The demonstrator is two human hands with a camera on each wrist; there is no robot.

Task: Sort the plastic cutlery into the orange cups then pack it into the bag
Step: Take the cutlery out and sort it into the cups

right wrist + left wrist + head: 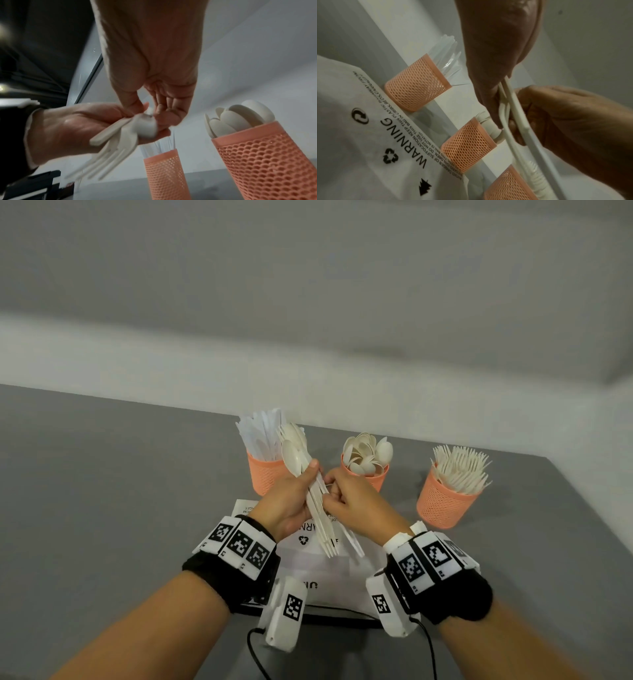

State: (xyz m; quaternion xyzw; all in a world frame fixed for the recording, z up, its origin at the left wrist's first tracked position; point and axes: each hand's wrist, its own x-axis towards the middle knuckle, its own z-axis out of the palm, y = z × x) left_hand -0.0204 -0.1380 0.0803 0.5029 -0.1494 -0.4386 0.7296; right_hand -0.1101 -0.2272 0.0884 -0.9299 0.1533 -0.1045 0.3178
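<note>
My left hand [297,494] grips a bundle of white plastic spoons [297,454], bowls up and handles slanting down over the bag. My right hand [337,495] is curled against the same bundle, and its thumb and fingertips [137,106] pinch the spoons [130,131] near the bowls. Three orange mesh cups stand behind: the left cup [265,475] holds knives, the middle cup [373,478] holds spoons, and the right cup [443,505] holds forks. The white plastic bag [308,563] with WARNING print [406,140] lies flat under both hands.
The grey table [120,491] ends at a white wall just behind the cups. A black flat edge [329,615] shows under the bag's near side, and black cables [253,655] hang from the wrist cameras. Open tabletop lies on the left.
</note>
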